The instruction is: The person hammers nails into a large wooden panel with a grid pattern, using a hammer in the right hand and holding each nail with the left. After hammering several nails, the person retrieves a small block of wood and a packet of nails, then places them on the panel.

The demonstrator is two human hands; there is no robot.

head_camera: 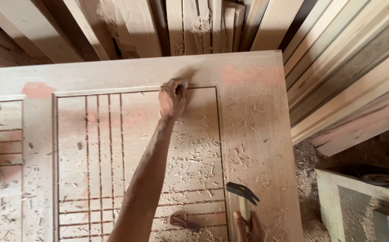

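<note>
A: Where is the chisel found relative to the hands?

B: It is pinched in the closed left hand, its tip set at the top groove of the door panel. The claw hammer is gripped by the closed right hand, near the panel's lower right groove, well apart from the chisel.

A: How many of each are counted?

B: One chisel, one hammer, one panel; four upright grooves and about four crosswise ones are seen in the panel's recess.

A: How is the chisel described?

B: Only a thin grey metal end is shown; the rest is hidden by fingers. The panel is strewn with wood chips, and planks are leaned beyond its top edge.
</note>
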